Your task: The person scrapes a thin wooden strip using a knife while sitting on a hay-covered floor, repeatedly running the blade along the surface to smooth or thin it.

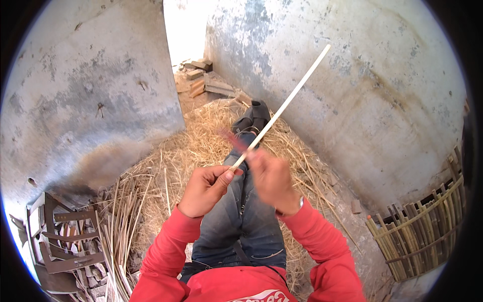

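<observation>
- Gripping the near end of a long pale bamboo strip (pixel 282 108), the left hand (pixel 205 189) is seen clenched, thumb pressed on top, just above the lap.
- The strip is angled up and to the far right, its far tip ending against the pale plastered wall (pixel 382 85), with open air around its whole length.
- The right hand (pixel 271 178) is blurred by motion; it lies touching the strip just beside the left hand, and a reddish-handled tool (pixel 235 140) appears to be held in it, though the finger grasp cannot be told.
- Straw (pixel 201 136) is spread over the floor around the outstretched legs in dark jeans (pixel 236 221).
- A woven bamboo fence panel (pixel 422 231) is set at the near right edge, well apart from the hands.
- Cut bamboo splints (pixel 118 221) and scrap pieces are piled at the near left.
- A bright gap (pixel 183 30) between the two walls is left open at the far middle.
</observation>
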Action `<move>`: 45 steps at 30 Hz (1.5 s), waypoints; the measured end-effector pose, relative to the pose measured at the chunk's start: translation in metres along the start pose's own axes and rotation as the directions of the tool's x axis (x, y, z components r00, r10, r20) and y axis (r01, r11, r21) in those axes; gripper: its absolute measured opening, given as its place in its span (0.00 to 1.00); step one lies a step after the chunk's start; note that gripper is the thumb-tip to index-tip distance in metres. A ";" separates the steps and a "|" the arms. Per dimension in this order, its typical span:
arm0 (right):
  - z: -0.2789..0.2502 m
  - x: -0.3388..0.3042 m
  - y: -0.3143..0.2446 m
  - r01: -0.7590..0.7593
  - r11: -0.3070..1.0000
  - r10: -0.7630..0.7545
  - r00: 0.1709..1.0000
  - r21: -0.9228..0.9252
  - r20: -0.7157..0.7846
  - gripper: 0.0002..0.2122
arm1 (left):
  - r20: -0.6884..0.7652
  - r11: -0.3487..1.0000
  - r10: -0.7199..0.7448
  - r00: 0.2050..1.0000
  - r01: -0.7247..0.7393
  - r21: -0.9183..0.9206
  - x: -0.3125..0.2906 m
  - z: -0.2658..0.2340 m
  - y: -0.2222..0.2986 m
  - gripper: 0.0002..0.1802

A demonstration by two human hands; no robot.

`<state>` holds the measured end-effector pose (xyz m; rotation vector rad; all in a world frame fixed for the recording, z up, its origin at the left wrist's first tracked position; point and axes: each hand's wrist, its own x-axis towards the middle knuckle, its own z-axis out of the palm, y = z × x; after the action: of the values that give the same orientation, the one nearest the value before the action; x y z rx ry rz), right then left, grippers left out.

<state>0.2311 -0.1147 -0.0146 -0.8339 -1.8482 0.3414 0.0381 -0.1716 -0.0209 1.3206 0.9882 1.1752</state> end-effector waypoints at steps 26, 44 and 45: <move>-0.070 0.066 0.035 -0.286 0.772 0.421 0.899 0.567 -0.119 0.10 | -0.153 0.935 0.234 0.960 -0.179 0.307 -0.030 -0.011 -0.025 0.17; -0.089 0.074 0.047 -0.205 0.973 0.152 0.916 -0.108 -0.372 0.21 | -0.150 0.921 0.256 0.955 -0.194 0.336 -0.028 -0.011 -0.015 0.14; -0.089 0.076 0.046 -0.212 0.970 0.152 0.912 -0.121 -0.380 0.21 | -0.151 0.922 0.246 0.957 -0.183 0.343 -0.030 -0.012 -0.012 0.14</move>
<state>0.3117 -0.0421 0.0496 -1.1056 -1.4619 0.1392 0.0223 -0.1978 -0.0362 1.6331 1.2414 1.3675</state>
